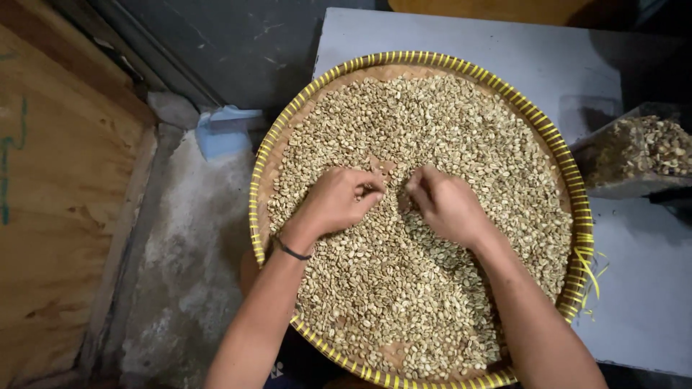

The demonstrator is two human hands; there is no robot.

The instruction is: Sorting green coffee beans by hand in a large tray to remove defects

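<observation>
A large round woven tray (268, 151) with a yellow-striped rim lies on a pale table. It is covered with a layer of small pale green-beige beans (461, 137). My left hand (335, 202) rests palm down in the beans near the tray's middle, fingers curled into them, a thin black band on the wrist. My right hand (445, 205) lies just to the right of it, fingers bent and pinched down among the beans. The fingertips of both hands almost meet over a small bare patch of tray. Whether either hand holds beans is hidden.
A clear container (638, 155) with darker mixed beans stands at the right on the pale table (649, 288). A light blue plastic scoop (223, 130) lies on the concrete floor to the left. A plywood board (50, 202) leans at far left.
</observation>
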